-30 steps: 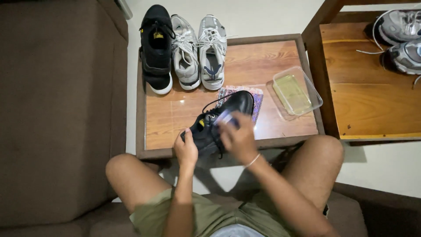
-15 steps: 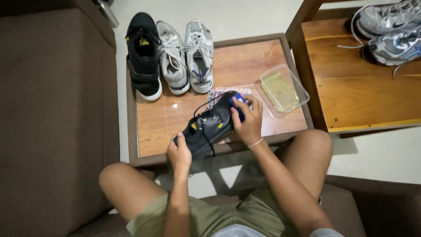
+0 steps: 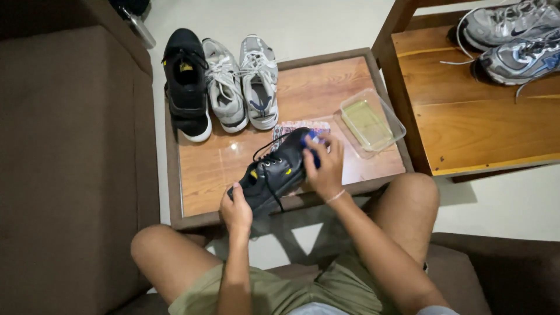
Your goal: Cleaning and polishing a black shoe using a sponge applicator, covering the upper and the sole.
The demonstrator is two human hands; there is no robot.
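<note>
Since half a second ago your right hand (image 3: 324, 169) has slid back from the toe toward the middle of the black lace-up shoe (image 3: 279, 172), while the shoe itself has barely shifted. It lies on its side at the near edge of the low wooden table (image 3: 303, 87), toe pointing away from you and resting against a patterned cloth (image 3: 297, 126).

Your left hand (image 3: 235, 210) has its fingers closed around the heel, steadying it. Your right hand's fingers are curled over the upper, pressing a small blue object (image 3: 311, 140) (too hidden to say whether it is a sponge or a brush) against the leather.

By the look of it, you are in the middle of scrubbing or wiping the shoe's upper. A sensible next stroke would need firm pressure from the right hand while the left keeps the heel from sliding off the table edge.

At the far side of the table stand a black sneaker (image 3: 186, 81) and a pair of grey sneakers (image 3: 240, 80), side by side. A clear rectangular plastic tub (image 3: 372, 122) with yellowish liquid sits at the right corner. Two more grey sneakers (image 3: 513, 35) lie on the neighbouring wooden table (image 3: 484, 128). No labels or signs are legible.
</note>
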